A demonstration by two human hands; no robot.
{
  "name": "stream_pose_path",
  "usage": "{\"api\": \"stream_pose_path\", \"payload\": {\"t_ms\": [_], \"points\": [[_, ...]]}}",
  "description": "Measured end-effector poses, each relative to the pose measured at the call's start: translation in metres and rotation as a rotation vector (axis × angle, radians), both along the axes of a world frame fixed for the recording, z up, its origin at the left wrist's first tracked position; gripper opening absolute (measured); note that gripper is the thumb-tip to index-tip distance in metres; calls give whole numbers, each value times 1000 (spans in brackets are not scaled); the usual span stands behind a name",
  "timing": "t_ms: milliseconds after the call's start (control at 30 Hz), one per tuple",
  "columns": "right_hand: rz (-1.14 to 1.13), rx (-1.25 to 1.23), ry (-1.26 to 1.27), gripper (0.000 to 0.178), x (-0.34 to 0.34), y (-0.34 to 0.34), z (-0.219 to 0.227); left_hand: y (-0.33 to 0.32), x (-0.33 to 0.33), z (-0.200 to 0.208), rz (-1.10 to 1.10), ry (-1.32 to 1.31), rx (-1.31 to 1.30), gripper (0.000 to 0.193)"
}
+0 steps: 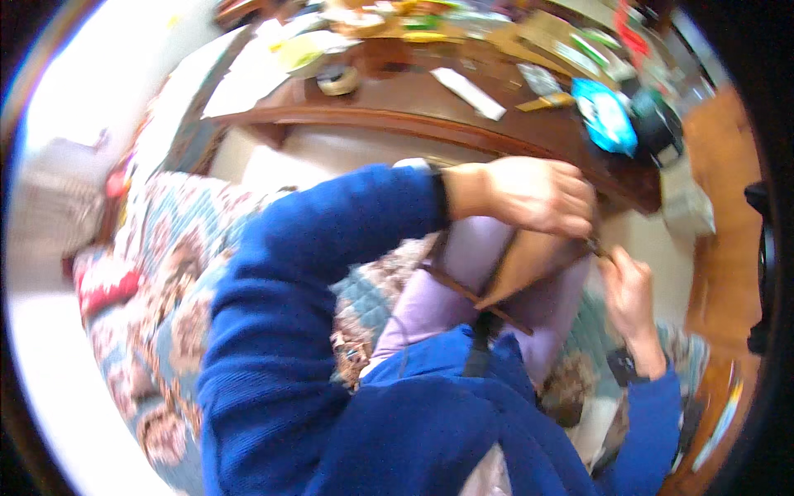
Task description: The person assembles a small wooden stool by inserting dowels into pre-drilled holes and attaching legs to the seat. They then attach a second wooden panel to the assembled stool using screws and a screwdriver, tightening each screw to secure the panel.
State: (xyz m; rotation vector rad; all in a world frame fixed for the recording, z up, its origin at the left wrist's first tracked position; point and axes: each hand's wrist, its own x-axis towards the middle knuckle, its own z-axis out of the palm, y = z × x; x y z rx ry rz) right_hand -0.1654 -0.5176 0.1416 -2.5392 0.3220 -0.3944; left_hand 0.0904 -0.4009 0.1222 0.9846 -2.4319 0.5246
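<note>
A flat tan, wedge-shaped piece (529,263) sits over the person's lilac-clad lap, its long axis slanting from lower left up to the right, its narrow end toward the right hand. The left hand (529,194), in a blue sleeve, curls closed over its upper edge, fingers pressed together. The right hand (630,289) pinches the thin tip at right. A thin dark strip (471,298) crosses beneath. Beyond, a cluttered brown desk (430,107); at left, a patterned quilt (165,273).

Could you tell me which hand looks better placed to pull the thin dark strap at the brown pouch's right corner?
Probably the right hand: its fingertips already meet the thin dark strap, whereas the left hand clasps the brown leather pouch from above.
</note>
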Motion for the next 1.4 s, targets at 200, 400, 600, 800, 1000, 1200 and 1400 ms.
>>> {"api": "stream_pose_path", "payload": {"t_ms": [200,400,600,800,1000,1200,1400], "points": [[-60,-38,63,26,-9,-10,-2,-16,-12,-7,82,45,-156,15],[-57,-68,89,31,-6,-9,-9,35,-63,3,600,835,369,27],[-16,-124,37,31,2,4,-2,31,-79,2,973,1368,591,65],[-74,-161,-21,23,2,10,-2,11,-67,-7,886,1347,779,63],[-84,-222,-17,28,6,8,2,22,-54,-10,884,1296,960,79],[-57,-266,-23,39,5,5,4,11,-43,-7,581,1628,1329,52],[-65,-270,-54,47,2,4,-2,10,-40,-1,549,1727,1435,40]]}}
